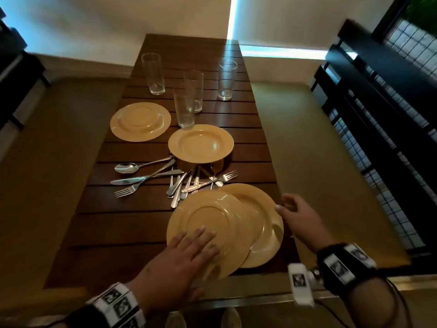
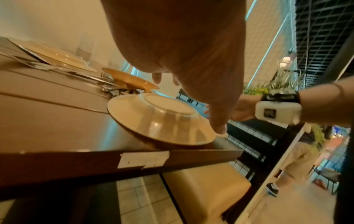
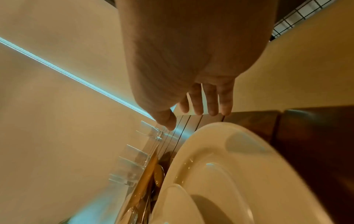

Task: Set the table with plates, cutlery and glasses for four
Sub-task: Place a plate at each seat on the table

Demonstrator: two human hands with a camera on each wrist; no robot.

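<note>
Two tan plates overlap at the table's near right corner. An upside-down plate [image 1: 210,223] [image 2: 159,121] leans tilted on an upright plate [image 1: 262,218] [image 3: 239,159]. My left hand [image 1: 191,252] [image 2: 187,102] lies on the upturned plate with straight fingers, thumb by its near rim. My right hand [image 1: 290,211] [image 3: 189,119] hovers relaxed at the upright plate's right rim and holds nothing. Further off are another upturned plate [image 1: 140,121], an upright plate [image 1: 201,143] raised on something dark, a loose pile of cutlery [image 1: 175,178], and several tall glasses [image 1: 184,107].
The slatted wooden table [image 1: 118,228] is narrow, and its near edge [image 2: 76,163] runs just under my left wrist. Tan benches [image 1: 319,162] flank both long sides. Black railing and mesh [image 1: 390,114] stand to the right. A wall closes the far end.
</note>
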